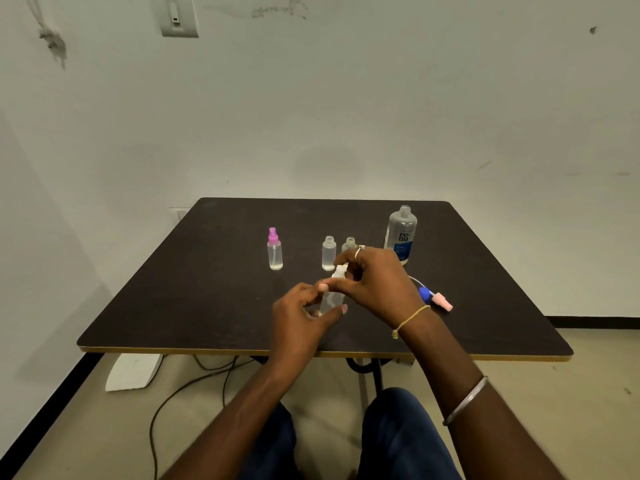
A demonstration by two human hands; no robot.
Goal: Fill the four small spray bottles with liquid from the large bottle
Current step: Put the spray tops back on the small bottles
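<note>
My left hand (304,313) grips the body of a small clear bottle (331,301) near the table's middle. My right hand (375,282) pinches a white spray cap (339,271) on top of that bottle. A capped bottle with a pink sprayer (275,250) stands to the left. Two uncapped small bottles (328,253) (349,244) stand behind my hands, the right one partly hidden. The large open bottle (400,233) with a blue label stands at the back right.
A blue spray cap (425,294) and a pale pink spray cap (443,301) with tubes lie on the dark table (173,306) right of my right wrist. Cables and a white table foot lie on the floor below the front edge.
</note>
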